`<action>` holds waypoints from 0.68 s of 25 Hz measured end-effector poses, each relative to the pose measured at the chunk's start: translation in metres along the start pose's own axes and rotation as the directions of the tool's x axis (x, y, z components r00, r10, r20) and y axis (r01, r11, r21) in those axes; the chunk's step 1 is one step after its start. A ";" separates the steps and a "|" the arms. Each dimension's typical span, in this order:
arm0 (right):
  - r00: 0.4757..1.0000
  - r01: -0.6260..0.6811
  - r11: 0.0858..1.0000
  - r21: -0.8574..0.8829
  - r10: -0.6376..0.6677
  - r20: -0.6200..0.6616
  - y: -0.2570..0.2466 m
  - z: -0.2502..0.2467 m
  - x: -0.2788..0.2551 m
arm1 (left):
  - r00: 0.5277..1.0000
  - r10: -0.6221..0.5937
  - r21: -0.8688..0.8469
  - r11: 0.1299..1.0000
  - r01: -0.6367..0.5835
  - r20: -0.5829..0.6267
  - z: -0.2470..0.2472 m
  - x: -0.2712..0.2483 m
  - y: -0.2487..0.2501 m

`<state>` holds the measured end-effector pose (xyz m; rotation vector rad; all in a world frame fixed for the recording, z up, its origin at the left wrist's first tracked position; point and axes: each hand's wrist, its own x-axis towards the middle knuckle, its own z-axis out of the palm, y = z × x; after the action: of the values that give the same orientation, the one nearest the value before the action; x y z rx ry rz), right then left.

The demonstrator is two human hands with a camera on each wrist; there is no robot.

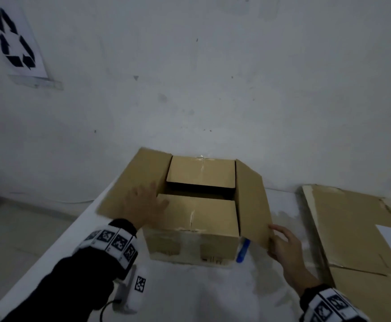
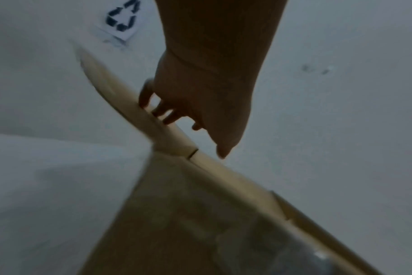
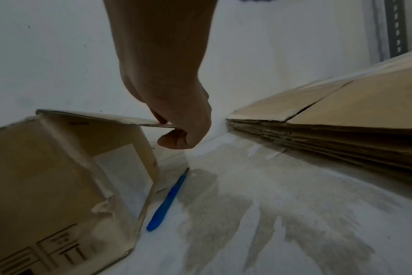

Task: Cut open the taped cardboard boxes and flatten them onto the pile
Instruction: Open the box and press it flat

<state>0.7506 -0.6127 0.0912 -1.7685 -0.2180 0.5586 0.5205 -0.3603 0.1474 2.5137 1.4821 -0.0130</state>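
White table (image 1: 189,298), knife (image 1: 243,251) half-hidden beside box (image 1: 196,219)

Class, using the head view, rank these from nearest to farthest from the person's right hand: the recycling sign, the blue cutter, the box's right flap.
1. Right flap: pinched at its edge by the right hand.
2. Blue cutter: on the table, left of the hand, beside the box.
3. Recycling sign: far wall, upper left.
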 end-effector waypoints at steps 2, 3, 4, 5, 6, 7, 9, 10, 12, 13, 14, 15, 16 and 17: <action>0.991 -0.122 0.992 0.006 0.122 0.054 0.001 0.012 -0.011 | 0.997 0.005 -0.339 0.941 0.021 0.074 0.027 -0.006 -0.019; 0.974 -0.205 0.979 0.020 0.202 0.104 0.003 0.016 -0.016 | 0.999 -0.016 -0.428 0.903 0.033 0.044 0.034 -0.010 -0.023; 0.946 -0.289 0.955 0.060 0.276 0.172 0.004 0.021 -0.020 | 0.999 -0.047 -0.468 0.883 0.038 -0.007 0.038 -0.011 -0.024; 0.912 -0.366 0.922 0.125 0.329 0.244 0.007 0.025 -0.023 | 0.996 -0.081 -0.493 0.869 0.049 -0.043 0.039 -0.011 -0.022; 0.885 -0.427 0.880 0.211 0.358 0.299 0.009 0.028 -0.027 | 0.993 -0.104 -0.528 0.847 0.061 -0.052 0.038 -0.011 -0.020; 0.875 -0.455 0.841 0.292 0.362 0.321 0.011 0.031 -0.029 | 0.992 -0.111 -0.568 0.821 0.060 -0.056 0.035 -0.011 -0.018; 0.899 -0.419 0.825 0.380 0.316 0.305 0.010 0.035 -0.031 | 0.992 -0.120 -0.659 0.750 0.061 -0.043 0.036 -0.006 -0.021; 0.920 -0.366 0.851 0.376 0.271 0.282 0.005 0.037 -0.035 | 0.991 -0.134 -0.709 0.701 0.081 -0.019 0.039 -0.003 -0.025; 0.972 -0.188 0.926 0.326 0.128 0.199 -0.009 0.040 -0.042 | 0.991 -0.134 -0.833 0.545 0.095 0.025 0.042 0.003 -0.035; 0.990 -0.070 0.958 0.278 0.032 0.137 -0.019 0.041 -0.046 | 0.992 -0.123 -0.891 0.443 0.094 0.043 0.043 0.003 -0.038; 0.994 0.073 0.977 0.201 -0.089 0.070 -0.033 0.042 -0.050 | 0.991 -0.109 -0.936 0.335 0.110 0.078 0.043 0.005 -0.040; 0.975 0.218 0.971 0.097 -0.220 0.011 -0.046 0.046 -0.052 | 0.989 -0.077 -0.962 0.230 0.144 0.130 0.042 0.004 -0.042; 0.938 0.345 0.939 0.003 -0.345 -0.031 -0.062 0.050 -0.058 | 0.980 -0.037 -0.968 0.155 0.198 0.194 0.044 0.003 -0.045; 0.883 0.461 0.886 -0.050 -0.463 -0.072 -0.076 0.058 -0.064 | 0.969 0.020 -0.965 0.089 0.245 0.248 0.046 0.003 -0.047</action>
<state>0.6786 -0.5694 0.1695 -1.6865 -0.5775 0.1357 0.4862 -0.3452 0.0935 1.1376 0.9493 0.5381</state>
